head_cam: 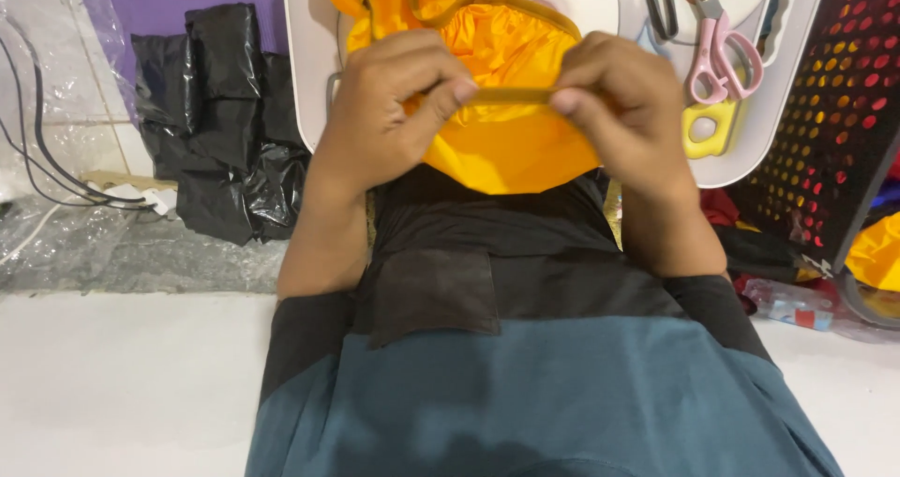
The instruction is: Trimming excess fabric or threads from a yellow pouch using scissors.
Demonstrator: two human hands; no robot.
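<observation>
A piece of bright yellow-orange fabric [506, 140] with a darker yellow trim strip lies on a white work table [314, 74] close to my chest. My left hand [394, 102] pinches the trim strip between thumb and fingers at its left end. My right hand [619, 111] pinches the same strip at its right end, so the strip is stretched flat between both hands. More of the fabric bunches up behind my hands, toward the top of the view.
Pink-handled scissors [717, 55] and a yellow tool [703, 130] lie on the white table at the right. A black perforated basket [844, 111] stands at the far right. Black plastic bags [220, 121] and cables [56, 177] lie on the floor at the left.
</observation>
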